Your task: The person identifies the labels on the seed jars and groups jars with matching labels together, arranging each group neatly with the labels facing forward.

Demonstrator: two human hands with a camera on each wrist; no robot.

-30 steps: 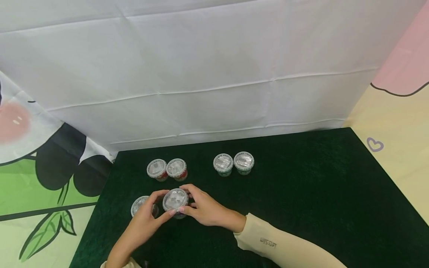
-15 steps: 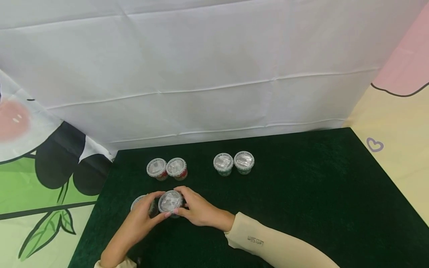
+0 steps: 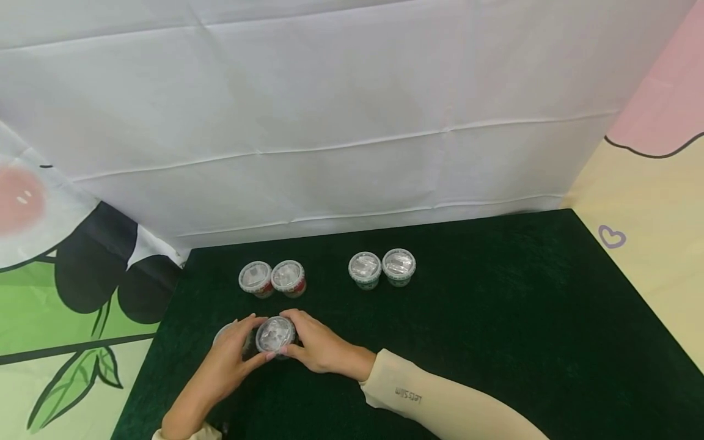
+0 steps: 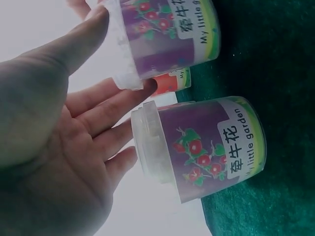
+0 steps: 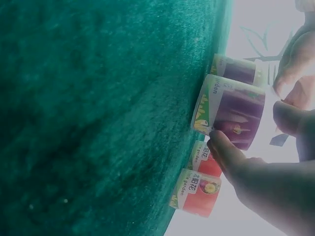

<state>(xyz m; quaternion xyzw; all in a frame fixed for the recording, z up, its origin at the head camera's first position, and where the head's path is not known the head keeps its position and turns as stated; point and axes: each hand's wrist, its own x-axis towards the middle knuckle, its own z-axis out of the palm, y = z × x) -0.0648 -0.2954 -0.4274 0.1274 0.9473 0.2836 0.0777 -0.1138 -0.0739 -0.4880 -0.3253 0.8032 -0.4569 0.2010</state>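
Note:
Both hands are on one lidded plastic cup [image 3: 275, 333] with a purple label, "My little garden", and a clear-looking lid. My left hand [image 3: 228, 354] holds its left side near the lid, thumb in front and fingers behind. From the right, my right hand [image 3: 321, 345] grips it between thumb and fingers; in the right wrist view a fingertip lies low on the cup [image 5: 236, 110]. A second purple-labelled cup [image 4: 211, 147] stands upright just left of it, partly hidden under my left hand in the head view.
Two red-labelled cups [image 3: 288, 278] stand side by side behind the hands. Farther right is a pair of cups [image 3: 365, 269] with greenish sides. All sit on a dark green tablecloth [image 3: 484, 324]; a white cloth wall [image 3: 341, 183] rises at its back edge.
The held cup has moved left and slightly toward the front, closer to the second purple-labelled cup. Both hands have shifted left with it. The other cups have stayed put.

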